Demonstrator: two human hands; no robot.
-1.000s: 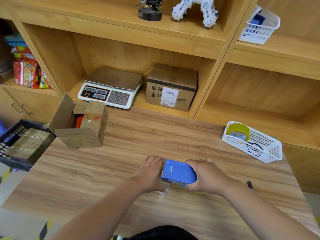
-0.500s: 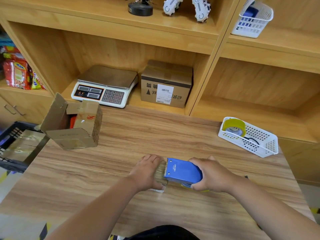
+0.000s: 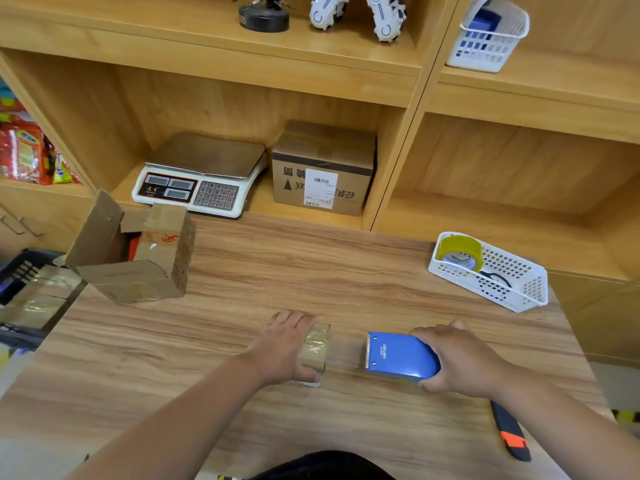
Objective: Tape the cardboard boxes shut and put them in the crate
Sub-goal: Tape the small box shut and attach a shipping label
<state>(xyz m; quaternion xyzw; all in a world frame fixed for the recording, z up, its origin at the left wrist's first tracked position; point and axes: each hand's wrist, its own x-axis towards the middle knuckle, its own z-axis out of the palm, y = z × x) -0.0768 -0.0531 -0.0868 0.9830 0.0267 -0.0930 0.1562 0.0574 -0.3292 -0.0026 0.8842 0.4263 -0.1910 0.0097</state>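
crate (image 3: 20, 271): far left, beside the surface edge; taped boxes (image 3: 38, 299) lie inside it.
open box (image 3: 138, 268): left on the surface, flaps up, untaped.
left grip (image 3: 282, 348): clenched around the small box (image 3: 315, 346), near centre on the surface.
tape strip (image 3: 346, 351): stretched from the small box rightward to the dispenser.
right grip (image 3: 457, 362): grasping the blue tape dispenser (image 3: 398, 356), just right of the small box.
basket (image 3: 485, 296): far right, holding a yellow tape roll (image 3: 459, 249).
knife (image 3: 512, 434): near right, flat on the surface.
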